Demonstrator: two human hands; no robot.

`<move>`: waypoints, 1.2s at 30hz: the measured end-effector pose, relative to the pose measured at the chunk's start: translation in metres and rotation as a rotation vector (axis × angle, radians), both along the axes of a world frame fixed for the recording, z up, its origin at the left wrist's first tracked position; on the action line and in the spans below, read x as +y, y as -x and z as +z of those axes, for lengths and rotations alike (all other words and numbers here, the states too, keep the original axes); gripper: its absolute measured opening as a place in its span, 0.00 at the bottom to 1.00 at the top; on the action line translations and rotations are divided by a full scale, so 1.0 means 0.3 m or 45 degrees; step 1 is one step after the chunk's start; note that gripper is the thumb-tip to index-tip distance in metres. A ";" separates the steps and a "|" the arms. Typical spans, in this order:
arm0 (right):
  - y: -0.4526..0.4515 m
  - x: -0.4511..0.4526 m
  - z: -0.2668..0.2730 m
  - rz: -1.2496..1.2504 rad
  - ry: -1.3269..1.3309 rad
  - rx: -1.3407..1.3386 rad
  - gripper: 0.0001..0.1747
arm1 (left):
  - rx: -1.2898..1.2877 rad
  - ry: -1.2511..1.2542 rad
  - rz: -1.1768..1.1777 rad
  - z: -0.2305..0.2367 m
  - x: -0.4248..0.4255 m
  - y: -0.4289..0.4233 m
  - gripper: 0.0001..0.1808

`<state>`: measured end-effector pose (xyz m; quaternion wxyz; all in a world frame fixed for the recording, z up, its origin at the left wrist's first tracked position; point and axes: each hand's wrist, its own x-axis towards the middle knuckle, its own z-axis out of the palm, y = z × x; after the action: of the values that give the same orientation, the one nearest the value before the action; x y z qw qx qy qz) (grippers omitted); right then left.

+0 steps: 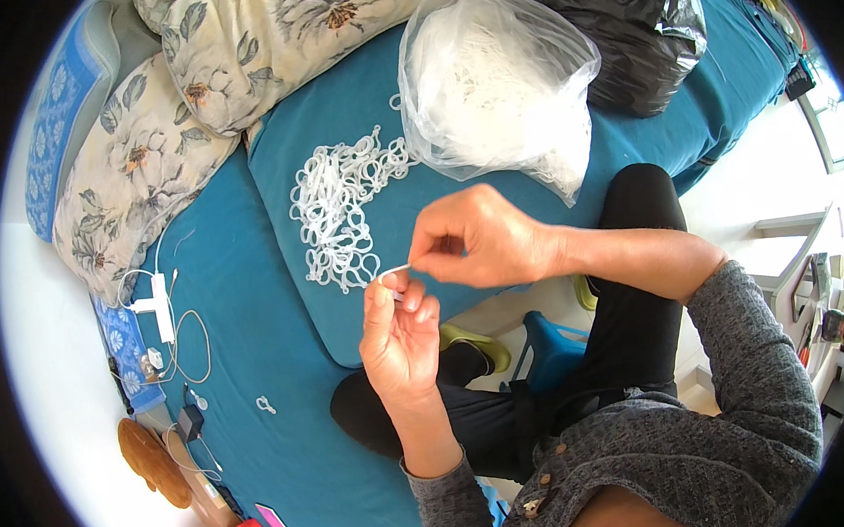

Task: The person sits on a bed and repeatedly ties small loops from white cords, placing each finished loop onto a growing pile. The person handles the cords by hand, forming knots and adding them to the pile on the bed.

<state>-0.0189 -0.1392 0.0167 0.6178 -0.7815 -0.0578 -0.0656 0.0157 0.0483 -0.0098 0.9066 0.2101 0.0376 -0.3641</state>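
My left hand point(402, 335) is raised palm up, its thumb and fingers closed on a small white plastic piece point(393, 270). Just above and to the right, my right hand point(474, 243) pinches the other end of that piece between thumb and forefinger. Part of the piece is hidden by the fingers. Beyond my hands a pile of white plastic rings with small end loops point(334, 204) lies on the teal cloth. A clear plastic bag point(499, 83) full of thin white strips stands behind the right hand.
Black plastic bag point(617, 43) at the upper right; floral cushions point(243, 59) at the upper left. A white power strip point(161, 307) with cables lies on the teal cloth point(256, 341) at left, above a loose white ring piece point(266, 404). A blue plastic stool point(549, 350) stands between my legs.
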 end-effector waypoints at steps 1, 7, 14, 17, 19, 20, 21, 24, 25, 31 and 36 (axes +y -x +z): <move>0.007 0.017 0.001 0.006 -0.003 0.048 0.04 | -0.158 -0.157 0.130 -0.010 -0.018 0.005 0.07; 0.023 0.029 0.043 0.007 -0.494 0.314 0.08 | -0.992 -0.935 0.636 -0.020 -0.089 -0.007 0.11; -0.004 -0.067 0.016 -0.332 0.279 -0.431 0.03 | -0.685 -0.929 0.218 0.027 -0.115 0.026 0.14; -0.026 -0.082 0.001 -0.300 0.513 -0.662 0.04 | -0.493 -0.702 -0.080 0.011 -0.081 0.016 0.14; -0.034 -0.090 -0.002 -0.308 0.368 -0.632 0.03 | -0.329 -0.538 -0.150 0.022 -0.059 0.008 0.14; -0.035 -0.091 -0.003 -0.311 0.296 -0.617 0.02 | -0.273 -0.400 -0.180 0.027 -0.049 -0.002 0.13; -0.035 -0.083 -0.005 -0.280 0.255 -0.528 0.02 | -0.227 -0.275 -0.166 0.021 -0.044 -0.004 0.13; -0.017 -0.041 -0.003 -0.200 0.152 -0.267 0.01 | -0.148 0.019 -0.076 -0.008 -0.042 -0.007 0.14; -0.014 -0.021 -0.018 -0.165 0.162 -0.226 0.02 | -0.236 -0.117 0.059 -0.010 -0.049 -0.001 0.14; 0.011 0.018 0.039 -0.074 -0.352 0.274 0.05 | -1.393 -1.320 0.704 0.014 -0.109 0.029 0.10; 0.015 0.002 0.025 -0.122 -0.428 0.288 0.08 | -2.052 -1.607 0.950 0.000 -0.138 0.028 0.14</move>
<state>-0.0235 -0.1385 0.0242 0.7382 -0.6716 0.0611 -0.0154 0.0074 0.0070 -0.0097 0.4472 0.7899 -0.3263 0.2637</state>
